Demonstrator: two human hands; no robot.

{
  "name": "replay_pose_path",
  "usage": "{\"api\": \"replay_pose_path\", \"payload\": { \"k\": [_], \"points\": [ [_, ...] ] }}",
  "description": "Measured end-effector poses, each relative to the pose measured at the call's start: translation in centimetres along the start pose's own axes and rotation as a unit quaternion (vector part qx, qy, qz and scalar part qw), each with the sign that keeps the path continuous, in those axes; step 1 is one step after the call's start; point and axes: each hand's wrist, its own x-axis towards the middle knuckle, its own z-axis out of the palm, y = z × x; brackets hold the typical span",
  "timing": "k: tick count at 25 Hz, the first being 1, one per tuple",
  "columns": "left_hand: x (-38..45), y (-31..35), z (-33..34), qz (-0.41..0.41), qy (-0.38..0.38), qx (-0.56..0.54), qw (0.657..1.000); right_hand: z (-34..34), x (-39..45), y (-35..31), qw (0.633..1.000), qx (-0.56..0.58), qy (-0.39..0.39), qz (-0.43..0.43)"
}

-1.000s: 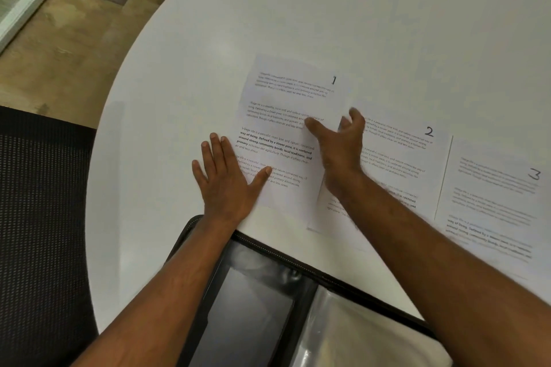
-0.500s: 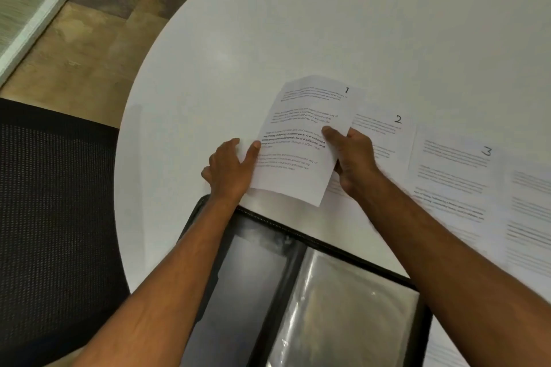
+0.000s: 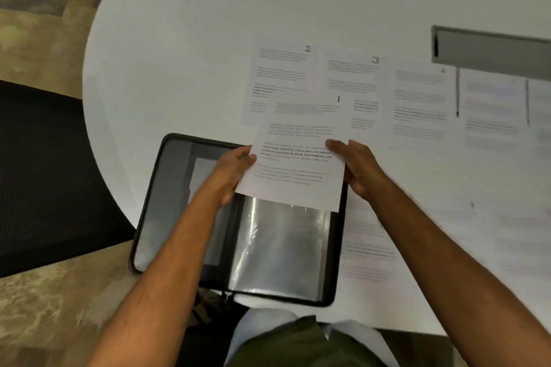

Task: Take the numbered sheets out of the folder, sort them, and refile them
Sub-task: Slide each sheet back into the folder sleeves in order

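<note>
Sheet 1 point(image 3: 301, 140) is lifted off the white round table point(image 3: 208, 39) and held above the open black folder point(image 3: 149, 217). My left hand point(image 3: 235, 167) grips its left edge and my right hand point(image 3: 354, 164) pinches its right edge, thumb on top. The folder lies at the table's near edge, and its clear plastic sleeves point(image 3: 283, 244) show below the sheet. Sheet 2 point(image 3: 283, 68), sheet 3 point(image 3: 354, 74) and sheet 4 point(image 3: 417, 98) lie flat in a row behind, with more blurred sheets point(image 3: 492, 104) to the right.
Another sheet point(image 3: 366, 247) lies on the table right of the folder, partly under my right forearm. A grey slot or bar point(image 3: 489, 50) sits in the table at the far right. A black mesh chair point(image 3: 35, 173) stands at the left over patterned floor.
Sheet 1 was pressed flat on the table, then picked up by both hands and carried back toward me over the open folder. The view has shifted so the folder shows in full.
</note>
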Motion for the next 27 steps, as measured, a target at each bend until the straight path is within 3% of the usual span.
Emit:
{"api": "replay_pose_path", "payload": {
  "k": [4, 9, 16, 22, 27],
  "points": [
    [-5.1, -3.2, 3.3, 0.007, 0.007, 0.120, 0.993, -4.7, -4.2, 4.7, 0.997, -0.029, 0.000, 0.070],
    [-10.2, -6.6, 4.9, 0.014, 0.004, 0.131, 0.991, -7.9, -8.4, 9.4, 0.994, -0.068, -0.015, 0.087],
    [-12.7, -10.0, 3.5, -0.002, -0.028, 0.075, 0.997, -9.0, -11.2, 12.6, 0.986, 0.095, -0.090, 0.107],
    [-10.8, -10.8, 3.4, -0.019, -0.004, 0.129, 0.991, -7.4, -11.6, 14.3, 1.000, -0.013, 0.015, 0.024],
    [-8.8, -11.0, 3.7, 0.002, 0.018, 0.156, 0.988, -5.5, -11.0, 14.2, 0.999, -0.034, 0.042, 0.000]
  ]
}}
